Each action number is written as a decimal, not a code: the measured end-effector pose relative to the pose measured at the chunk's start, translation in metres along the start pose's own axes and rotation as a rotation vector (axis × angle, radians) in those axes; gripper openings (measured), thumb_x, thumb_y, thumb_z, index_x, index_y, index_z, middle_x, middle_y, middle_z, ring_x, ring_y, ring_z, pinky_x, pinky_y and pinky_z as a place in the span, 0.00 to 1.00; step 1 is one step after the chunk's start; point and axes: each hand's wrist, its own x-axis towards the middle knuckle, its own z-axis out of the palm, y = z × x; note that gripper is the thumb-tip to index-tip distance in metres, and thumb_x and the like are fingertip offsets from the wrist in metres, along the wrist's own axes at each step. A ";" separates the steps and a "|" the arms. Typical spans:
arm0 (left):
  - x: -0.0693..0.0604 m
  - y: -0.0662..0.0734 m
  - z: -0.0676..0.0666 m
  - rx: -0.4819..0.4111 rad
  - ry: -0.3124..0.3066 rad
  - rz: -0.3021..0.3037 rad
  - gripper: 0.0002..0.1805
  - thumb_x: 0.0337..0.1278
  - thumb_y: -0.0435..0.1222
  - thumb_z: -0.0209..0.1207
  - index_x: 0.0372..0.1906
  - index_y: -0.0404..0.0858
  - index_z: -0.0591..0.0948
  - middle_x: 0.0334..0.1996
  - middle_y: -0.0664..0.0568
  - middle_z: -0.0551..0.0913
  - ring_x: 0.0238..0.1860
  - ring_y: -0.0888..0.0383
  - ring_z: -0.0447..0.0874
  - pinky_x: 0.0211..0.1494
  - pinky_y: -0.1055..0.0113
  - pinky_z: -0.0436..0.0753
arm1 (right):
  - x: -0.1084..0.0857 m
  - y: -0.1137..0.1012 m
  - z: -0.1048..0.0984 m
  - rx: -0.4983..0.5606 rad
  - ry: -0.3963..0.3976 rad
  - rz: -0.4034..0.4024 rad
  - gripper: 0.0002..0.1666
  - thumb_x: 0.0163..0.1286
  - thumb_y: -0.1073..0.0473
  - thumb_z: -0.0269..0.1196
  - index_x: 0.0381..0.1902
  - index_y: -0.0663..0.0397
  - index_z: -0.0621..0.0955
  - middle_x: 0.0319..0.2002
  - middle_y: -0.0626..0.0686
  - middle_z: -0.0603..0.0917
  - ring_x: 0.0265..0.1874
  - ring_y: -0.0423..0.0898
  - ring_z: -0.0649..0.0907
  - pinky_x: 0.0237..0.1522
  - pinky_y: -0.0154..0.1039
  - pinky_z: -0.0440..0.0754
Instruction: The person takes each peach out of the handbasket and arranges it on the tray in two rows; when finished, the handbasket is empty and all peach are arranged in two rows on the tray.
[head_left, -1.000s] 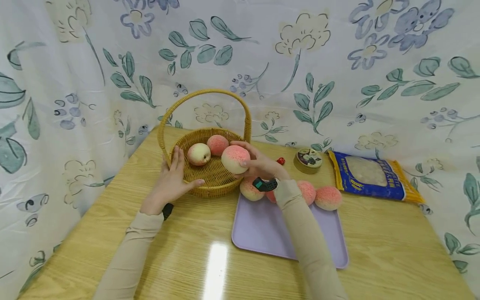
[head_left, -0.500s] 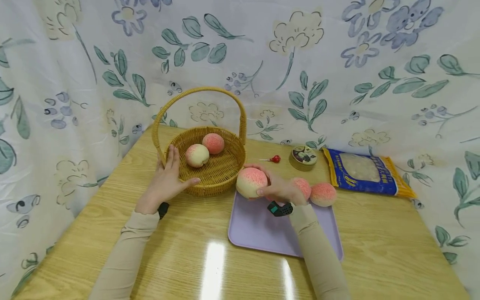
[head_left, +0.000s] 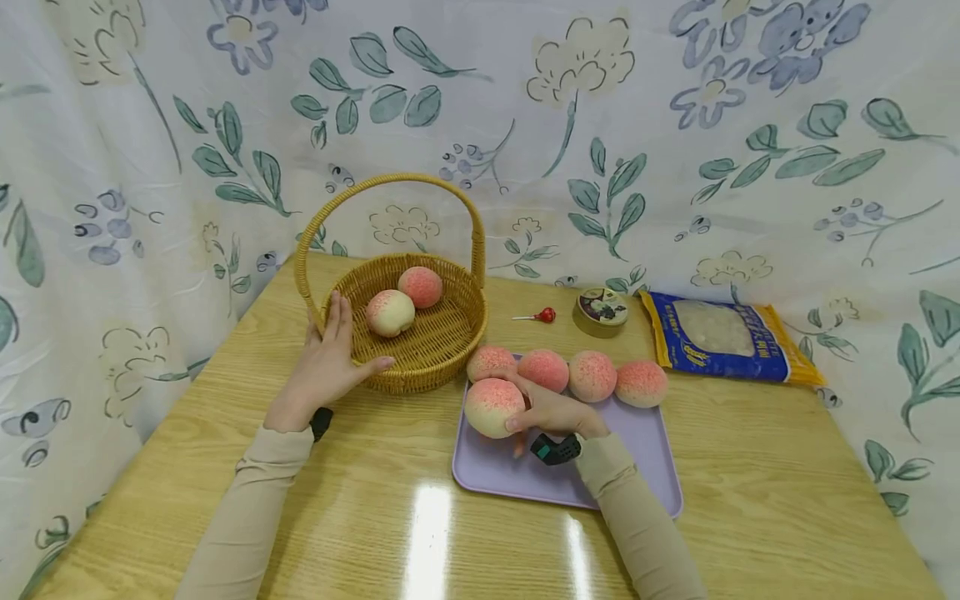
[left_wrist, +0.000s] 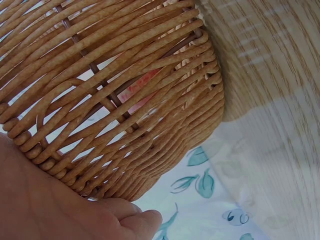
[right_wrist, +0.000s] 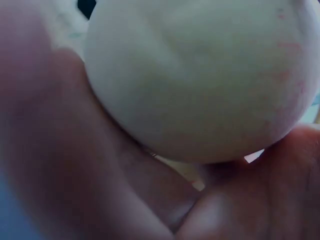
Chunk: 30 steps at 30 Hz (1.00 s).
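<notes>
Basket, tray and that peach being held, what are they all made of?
Basket: looks like wicker, or plastic made to resemble it; woven tan strands with gaps and a slight sheen.
Tray: probably plastic, smooth and evenly purple, with a thin raised rim.
Peach: maybe foam, a pretend one; matte, with pink speckles that look sprayed on. I can't be sure.

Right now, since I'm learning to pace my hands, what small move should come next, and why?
Probably lower the held peach onto the tray and loosen the right hand: a second ago the peach was over the basket, and now it is over the tray's left part, in front of the row of four peaches.
</notes>
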 end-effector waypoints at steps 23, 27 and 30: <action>0.000 -0.001 0.001 0.007 0.006 0.002 0.65 0.57 0.69 0.49 0.73 0.32 0.25 0.74 0.40 0.18 0.70 0.25 0.20 0.72 0.31 0.39 | -0.013 -0.009 -0.002 -0.209 0.048 -0.046 0.38 0.69 0.65 0.60 0.75 0.47 0.62 0.71 0.59 0.67 0.26 0.43 0.83 0.20 0.36 0.82; -0.001 0.000 0.000 0.009 0.000 -0.002 0.65 0.57 0.70 0.49 0.73 0.34 0.23 0.74 0.42 0.17 0.69 0.22 0.21 0.72 0.31 0.40 | -0.015 -0.023 -0.008 -0.214 0.064 -0.085 0.37 0.70 0.65 0.58 0.75 0.52 0.60 0.73 0.59 0.63 0.33 0.42 0.82 0.24 0.37 0.82; -0.001 0.000 0.000 0.009 0.000 -0.005 0.65 0.57 0.70 0.49 0.73 0.34 0.24 0.74 0.42 0.17 0.68 0.22 0.22 0.72 0.31 0.40 | -0.010 -0.034 -0.014 -0.169 0.056 -0.106 0.35 0.72 0.65 0.55 0.75 0.56 0.59 0.73 0.61 0.62 0.40 0.41 0.82 0.29 0.37 0.83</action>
